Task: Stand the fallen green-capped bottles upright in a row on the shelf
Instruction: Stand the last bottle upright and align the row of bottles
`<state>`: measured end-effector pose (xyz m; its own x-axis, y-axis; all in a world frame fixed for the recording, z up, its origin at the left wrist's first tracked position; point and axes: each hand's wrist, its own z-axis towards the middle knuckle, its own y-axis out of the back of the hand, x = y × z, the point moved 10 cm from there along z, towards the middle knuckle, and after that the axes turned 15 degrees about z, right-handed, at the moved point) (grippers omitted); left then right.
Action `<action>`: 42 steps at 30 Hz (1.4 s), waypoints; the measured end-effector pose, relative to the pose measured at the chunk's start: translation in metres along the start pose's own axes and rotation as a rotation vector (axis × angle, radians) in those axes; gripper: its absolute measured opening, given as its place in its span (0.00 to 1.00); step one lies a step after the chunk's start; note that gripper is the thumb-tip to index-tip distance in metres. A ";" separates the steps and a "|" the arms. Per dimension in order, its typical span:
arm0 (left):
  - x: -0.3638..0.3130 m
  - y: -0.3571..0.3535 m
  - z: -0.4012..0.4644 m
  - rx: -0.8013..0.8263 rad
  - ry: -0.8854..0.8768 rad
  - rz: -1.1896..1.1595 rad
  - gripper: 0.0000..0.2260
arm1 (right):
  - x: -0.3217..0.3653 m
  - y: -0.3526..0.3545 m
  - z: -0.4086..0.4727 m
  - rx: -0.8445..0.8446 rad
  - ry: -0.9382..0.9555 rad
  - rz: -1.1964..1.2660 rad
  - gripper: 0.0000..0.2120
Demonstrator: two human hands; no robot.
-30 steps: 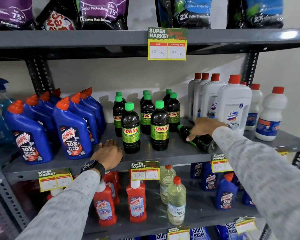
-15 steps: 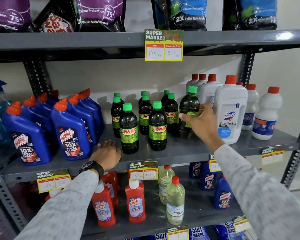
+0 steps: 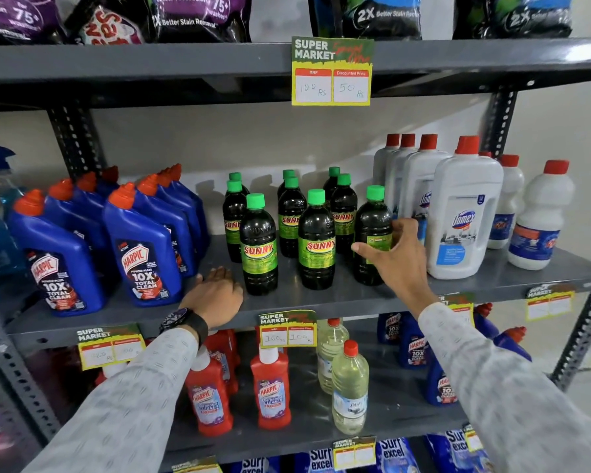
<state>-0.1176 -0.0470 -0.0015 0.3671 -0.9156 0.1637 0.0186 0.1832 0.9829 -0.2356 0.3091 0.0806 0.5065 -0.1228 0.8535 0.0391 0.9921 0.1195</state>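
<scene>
Several dark bottles with green caps and SUNNY labels stand upright on the grey middle shelf [image 3: 321,302]. Two front ones [image 3: 258,247] [image 3: 316,240] face me with their labels. A third front bottle [image 3: 372,230] stands upright at the right end of that front row, its base on the shelf. My right hand [image 3: 394,254] is wrapped around its lower body, thumb on the front, fingers behind. My left hand [image 3: 215,295] lies flat, palm down, on the shelf's front edge, left of the first front bottle. It holds nothing.
Blue Harpic bottles [image 3: 144,254] with orange caps crowd the shelf's left part. White Domex jugs [image 3: 464,216] with red caps stand close on the right of the held bottle. Price tags [image 3: 287,329] hang on the shelf edge. Red and clear bottles fill the shelf below.
A second ago the bottle lay on its side under my right hand. It was lifted, turned upright, and now stands in the front row. My left hand stayed put.
</scene>
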 end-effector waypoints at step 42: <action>0.003 -0.004 0.001 -0.004 0.007 -0.025 0.28 | -0.032 -0.011 -0.008 0.125 -0.065 0.101 0.41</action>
<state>-0.1172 -0.0503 -0.0046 0.3732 -0.9174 0.1383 0.0320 0.1618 0.9863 -0.2453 0.3025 0.0474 0.4451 -0.0280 0.8950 -0.1188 0.9888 0.0900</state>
